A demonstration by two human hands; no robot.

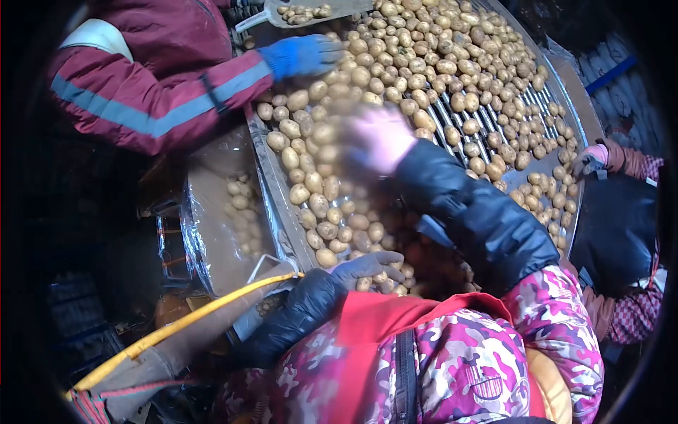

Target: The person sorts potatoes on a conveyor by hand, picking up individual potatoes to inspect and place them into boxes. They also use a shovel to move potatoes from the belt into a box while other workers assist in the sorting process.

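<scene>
Jacket (452, 360): pink camo with red collar, closest to lens.
Left hand (367, 267): grey glove, fingers spread loose over potatoes (395, 92) at near edge of sorting table (279, 201), nothing grasped.
Right hand (378, 138): pink glove, blurred, over potato heap mid-table; grip cannot be told.
Co-worker hand (304, 55): blue glove, resting on potatoes at far side.
Second co-worker hand (590, 159): at right rim.
Bag (219, 219): clear plastic, left of table, potatoes inside.
Scoop (300, 13): top, holding potatoes.
</scene>
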